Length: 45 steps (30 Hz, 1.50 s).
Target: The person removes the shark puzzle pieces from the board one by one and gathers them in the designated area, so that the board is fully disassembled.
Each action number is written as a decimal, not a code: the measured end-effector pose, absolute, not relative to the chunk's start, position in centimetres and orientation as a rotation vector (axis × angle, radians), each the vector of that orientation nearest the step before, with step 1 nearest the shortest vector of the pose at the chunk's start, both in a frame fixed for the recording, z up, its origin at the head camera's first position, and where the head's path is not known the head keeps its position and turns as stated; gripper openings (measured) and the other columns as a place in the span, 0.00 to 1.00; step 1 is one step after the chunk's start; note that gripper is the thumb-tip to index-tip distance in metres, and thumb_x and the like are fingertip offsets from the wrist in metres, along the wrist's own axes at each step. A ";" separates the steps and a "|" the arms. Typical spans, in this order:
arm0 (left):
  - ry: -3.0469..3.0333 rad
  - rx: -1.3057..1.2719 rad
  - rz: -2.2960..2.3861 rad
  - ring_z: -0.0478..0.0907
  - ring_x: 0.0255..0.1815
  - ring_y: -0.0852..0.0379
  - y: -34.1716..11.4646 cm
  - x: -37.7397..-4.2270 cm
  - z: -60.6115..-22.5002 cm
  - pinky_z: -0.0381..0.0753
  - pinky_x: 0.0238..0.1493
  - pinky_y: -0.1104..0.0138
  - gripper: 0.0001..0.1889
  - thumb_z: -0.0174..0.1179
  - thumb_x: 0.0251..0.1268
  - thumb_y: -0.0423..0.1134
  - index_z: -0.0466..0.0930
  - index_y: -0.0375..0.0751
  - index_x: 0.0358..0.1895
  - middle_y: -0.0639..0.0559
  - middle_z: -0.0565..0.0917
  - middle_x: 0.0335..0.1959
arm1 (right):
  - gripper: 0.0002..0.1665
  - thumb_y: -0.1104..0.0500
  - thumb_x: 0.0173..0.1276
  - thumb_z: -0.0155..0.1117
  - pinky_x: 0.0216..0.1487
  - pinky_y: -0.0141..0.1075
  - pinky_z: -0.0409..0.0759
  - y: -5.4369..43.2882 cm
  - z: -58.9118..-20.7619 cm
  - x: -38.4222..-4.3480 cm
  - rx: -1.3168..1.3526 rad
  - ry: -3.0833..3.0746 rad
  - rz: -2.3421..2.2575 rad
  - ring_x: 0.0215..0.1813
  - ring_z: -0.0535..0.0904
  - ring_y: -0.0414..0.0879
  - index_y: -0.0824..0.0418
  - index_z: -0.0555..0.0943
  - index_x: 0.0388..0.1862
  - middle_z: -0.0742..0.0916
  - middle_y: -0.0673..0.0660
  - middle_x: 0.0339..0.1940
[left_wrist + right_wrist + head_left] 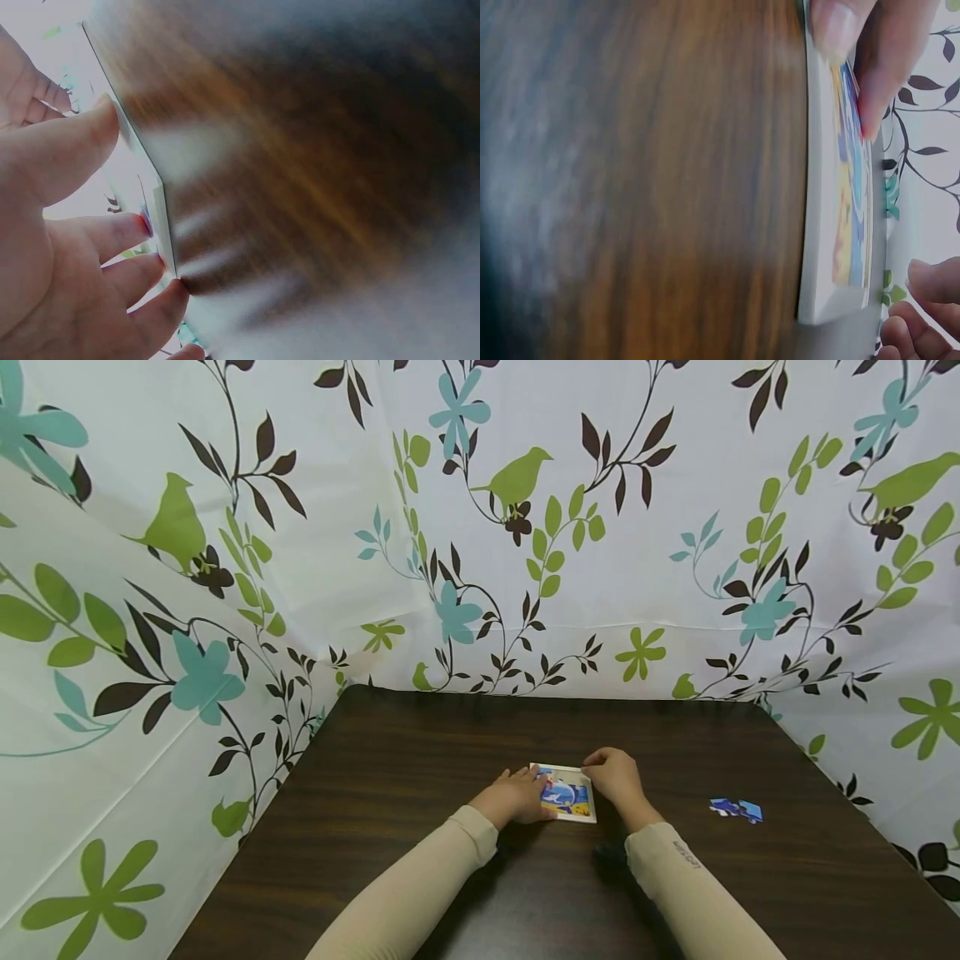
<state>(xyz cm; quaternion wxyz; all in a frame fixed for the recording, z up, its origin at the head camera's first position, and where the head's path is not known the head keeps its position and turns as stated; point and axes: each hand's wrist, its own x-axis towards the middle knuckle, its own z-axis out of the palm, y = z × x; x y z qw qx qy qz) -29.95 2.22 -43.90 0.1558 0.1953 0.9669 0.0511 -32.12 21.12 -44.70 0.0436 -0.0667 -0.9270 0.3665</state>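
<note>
Nearest us, pale sleeves reach over the dark counter. To the right, well apart from the hands, lie loose blue puzzle pieces, probably light and easiest lifted by their edges. Near the middle sits a framed puzzle; we judge it light and stiff, apt to slide, best steadied by its rim. The left hand spans its left side, fingers spread, clenching nothing. At the far right corner, the right hand bends its fingers inward; whether they pinch a piece we cannot tell. Beyond hangs patterned cloth. The right wrist view shows one fingertip at the rim, hard to make out from the head; only the head view shows the loose pieces.
</note>
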 end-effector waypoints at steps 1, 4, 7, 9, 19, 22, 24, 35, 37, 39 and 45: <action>2.768 0.559 0.146 0.53 0.81 0.53 2.2 -30.0 -43.9 0.52 0.80 0.54 0.41 0.56 0.67 0.65 0.57 0.52 0.78 0.52 0.55 0.81 | 0.10 0.59 0.64 0.66 0.44 0.49 0.78 21.0 -44.7 -32.1 -0.204 -2.834 1.122 0.44 0.80 0.57 0.66 0.85 0.39 0.87 0.64 0.43; 2.761 0.562 0.133 0.52 0.81 0.54 2.2 -30.1 -44.0 0.51 0.80 0.54 0.41 0.55 0.67 0.65 0.56 0.52 0.79 0.52 0.54 0.81 | 0.10 0.59 0.64 0.66 0.45 0.49 0.79 20.7 -44.7 -32.2 -0.200 -2.839 1.122 0.45 0.80 0.57 0.66 0.85 0.39 0.87 0.64 0.43; 2.757 0.561 0.120 0.52 0.81 0.54 2.2 -30.1 -44.0 0.51 0.80 0.54 0.41 0.54 0.67 0.66 0.55 0.53 0.79 0.53 0.54 0.81 | 0.10 0.59 0.65 0.66 0.46 0.49 0.79 20.4 -44.8 -32.2 -0.203 -2.844 1.136 0.45 0.80 0.56 0.65 0.85 0.40 0.87 0.64 0.44; 2.755 0.561 0.118 0.51 0.81 0.54 2.2 -30.1 -44.0 0.51 0.80 0.54 0.42 0.54 0.67 0.66 0.55 0.54 0.79 0.53 0.53 0.81 | 0.10 0.59 0.65 0.66 0.45 0.49 0.79 20.2 -44.8 -32.1 -0.202 -2.842 1.151 0.45 0.80 0.56 0.65 0.85 0.40 0.87 0.64 0.44; 2.753 0.562 0.114 0.51 0.81 0.54 2.2 -30.2 -44.0 0.51 0.80 0.55 0.41 0.54 0.67 0.66 0.55 0.55 0.79 0.54 0.53 0.81 | 0.09 0.60 0.65 0.66 0.46 0.49 0.80 19.1 -44.8 -32.2 -0.169 -2.844 1.160 0.44 0.81 0.55 0.65 0.85 0.38 0.87 0.64 0.44; 2.755 0.563 0.107 0.51 0.81 0.55 2.2 -30.2 -44.0 0.51 0.80 0.55 0.41 0.54 0.67 0.66 0.56 0.55 0.79 0.54 0.53 0.81 | 0.08 0.60 0.64 0.66 0.47 0.50 0.80 18.7 -44.9 -32.3 -0.161 -2.845 1.154 0.44 0.81 0.56 0.65 0.85 0.38 0.87 0.64 0.44; 2.754 0.569 0.104 0.51 0.81 0.54 2.1 -30.3 -44.0 0.51 0.80 0.55 0.41 0.54 0.68 0.66 0.55 0.55 0.79 0.54 0.53 0.81 | 0.08 0.60 0.64 0.67 0.48 0.51 0.79 18.4 -44.9 -32.2 -0.157 -2.845 1.157 0.45 0.81 0.56 0.65 0.85 0.38 0.87 0.64 0.44; 2.769 0.572 0.110 0.52 0.81 0.54 2.2 -30.1 -44.1 0.52 0.80 0.54 0.41 0.55 0.67 0.66 0.57 0.54 0.78 0.53 0.55 0.81 | 0.09 0.59 0.64 0.68 0.50 0.51 0.78 17.1 -44.9 -32.4 -0.183 -2.858 1.170 0.46 0.81 0.55 0.64 0.86 0.39 0.87 0.62 0.44; 2.770 0.571 0.109 0.52 0.81 0.54 2.2 -30.1 -44.0 0.52 0.80 0.54 0.41 0.55 0.67 0.66 0.57 0.54 0.78 0.53 0.55 0.81 | 0.08 0.59 0.64 0.68 0.50 0.52 0.79 16.9 -44.9 -32.5 -0.181 -2.864 1.158 0.46 0.81 0.55 0.64 0.86 0.39 0.87 0.62 0.43; 2.769 0.571 0.110 0.52 0.81 0.54 2.2 -30.0 -43.9 0.52 0.80 0.54 0.41 0.55 0.67 0.66 0.57 0.54 0.78 0.53 0.55 0.81 | 0.08 0.60 0.65 0.68 0.51 0.52 0.79 16.7 -44.9 -32.5 -0.177 -2.869 1.150 0.46 0.81 0.55 0.64 0.86 0.39 0.87 0.62 0.43; 2.763 0.581 0.121 0.52 0.81 0.53 2.1 -29.8 -43.7 0.52 0.80 0.53 0.41 0.55 0.67 0.66 0.56 0.54 0.79 0.52 0.54 0.81 | 0.07 0.62 0.64 0.67 0.51 0.53 0.79 16.2 -45.0 -32.5 -0.126 -2.882 1.116 0.44 0.81 0.55 0.65 0.86 0.38 0.87 0.62 0.41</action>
